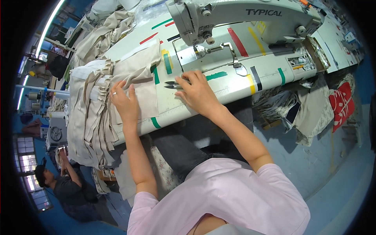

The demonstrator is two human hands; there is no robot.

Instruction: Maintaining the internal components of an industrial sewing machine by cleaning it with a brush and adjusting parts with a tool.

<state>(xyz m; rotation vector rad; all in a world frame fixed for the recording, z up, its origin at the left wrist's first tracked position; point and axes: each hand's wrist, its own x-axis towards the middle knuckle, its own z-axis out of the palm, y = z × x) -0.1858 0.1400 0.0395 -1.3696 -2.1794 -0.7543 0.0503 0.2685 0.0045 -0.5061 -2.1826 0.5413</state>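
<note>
The left hand (125, 102), loosely spread, rests on beige cloth (147, 100), probably limp, light and best pinched by its edge; the right hand (198, 92) grips dark snips (171, 85).

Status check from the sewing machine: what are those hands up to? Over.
Left hand resting on beige fabric panel. Right hand holding thread snips, blades pointing left. Gathered beige pieces crowding the panel's left side.

Left hand (126, 105) palm down, fingers (118, 87) slightly spread; right hand (196, 91) curled, gripping; both forearms (239, 135) reaching forward
</note>
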